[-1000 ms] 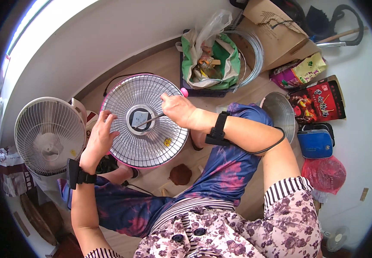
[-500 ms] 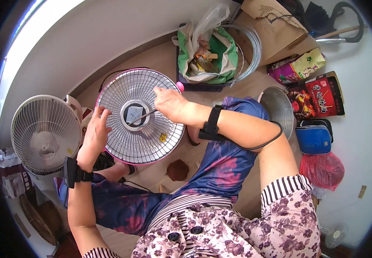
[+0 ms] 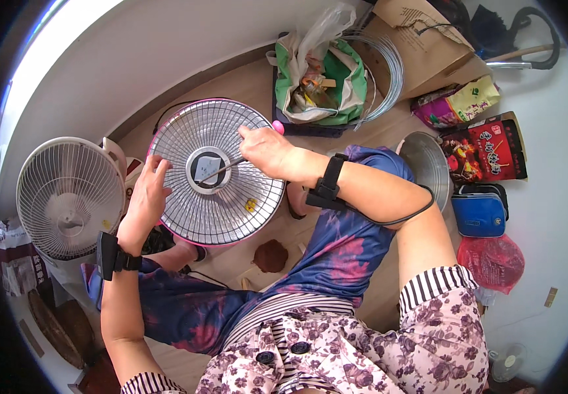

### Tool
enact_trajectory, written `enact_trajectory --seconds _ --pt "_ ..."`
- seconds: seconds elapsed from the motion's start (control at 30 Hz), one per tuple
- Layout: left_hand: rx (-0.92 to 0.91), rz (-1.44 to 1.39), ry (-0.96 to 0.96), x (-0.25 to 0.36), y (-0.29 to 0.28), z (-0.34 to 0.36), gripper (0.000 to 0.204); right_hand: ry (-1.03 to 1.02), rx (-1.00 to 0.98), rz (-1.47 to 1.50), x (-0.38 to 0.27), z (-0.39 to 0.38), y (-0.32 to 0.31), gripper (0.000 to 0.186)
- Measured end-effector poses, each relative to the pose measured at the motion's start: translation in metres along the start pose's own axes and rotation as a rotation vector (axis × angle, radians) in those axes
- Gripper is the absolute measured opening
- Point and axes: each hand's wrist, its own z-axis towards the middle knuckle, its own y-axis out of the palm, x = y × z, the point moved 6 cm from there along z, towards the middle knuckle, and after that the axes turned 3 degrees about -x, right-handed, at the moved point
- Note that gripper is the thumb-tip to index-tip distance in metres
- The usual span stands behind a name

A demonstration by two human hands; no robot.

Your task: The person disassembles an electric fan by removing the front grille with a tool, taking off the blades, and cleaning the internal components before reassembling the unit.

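In the head view, the person sits with legs apart around a round heater (image 3: pixel 215 210), which stands between the knees, left of the middle, its pink rim and wire guard facing up. The right hand (image 3: pixel 269 152) has a narrow grip, closed on a thin metal rod (image 3: pixel 223 170). The rod slants down to the left from the fist, and its far end lies over the pale label (image 3: pixel 206 165) on the heater's central disc. The left hand (image 3: pixel 145 203) has a loose, fairly wide grip, with its fingers parted at the heater's left edge; whether they press on the wire cannot be told. A yellow sticker (image 3: pixel 250 205) shows on the lower right of the guard, and a pink knob (image 3: pixel 278 127) juts from the rim just beyond the right hand.

Left of the heater is a white fan (image 3: pixel 70 197). Farther off, a green and white bag (image 3: pixel 353 82) sits beside a coil of wire (image 3: pixel 393 72) and a cardboard box (image 3: pixel 422 56). At the right are a metal basin (image 3: pixel 426 172), a red package (image 3: pixel 487 152) and a blue pouch (image 3: pixel 479 215).
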Motion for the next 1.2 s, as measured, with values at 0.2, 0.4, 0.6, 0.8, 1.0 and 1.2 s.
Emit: enact_trajectory --seconds 0.2,0.4,0.6,0.8,1.0,1.2 --pt "0.022 -0.031 0.025 -0.007 -0.003 -0.004 0.052 0.012 -0.006 -0.013 -0.001 0.001 0.011 0.010" --pt "0.052 -0.056 0.062 -0.010 0.002 -0.007 0.049 0.068 -0.064 0.001 0.002 0.001 0.016 0.014" --pt "0.036 -0.046 0.058 -0.013 0.001 -0.008 0.051 0.024 -0.076 0.028 -0.001 0.005 0.014 0.008" --pt "0.033 -0.053 0.069 -0.015 0.002 -0.009 0.051 0.052 -0.058 0.043 0.003 0.005 0.017 0.009" --pt "0.028 -0.065 0.051 -0.018 0.001 -0.008 0.047 -0.002 -0.050 0.116 0.007 0.007 0.016 0.011" --pt "0.026 -0.067 0.054 -0.019 0.004 -0.008 0.047 0.008 -0.050 0.132 0.006 0.006 0.014 0.008"
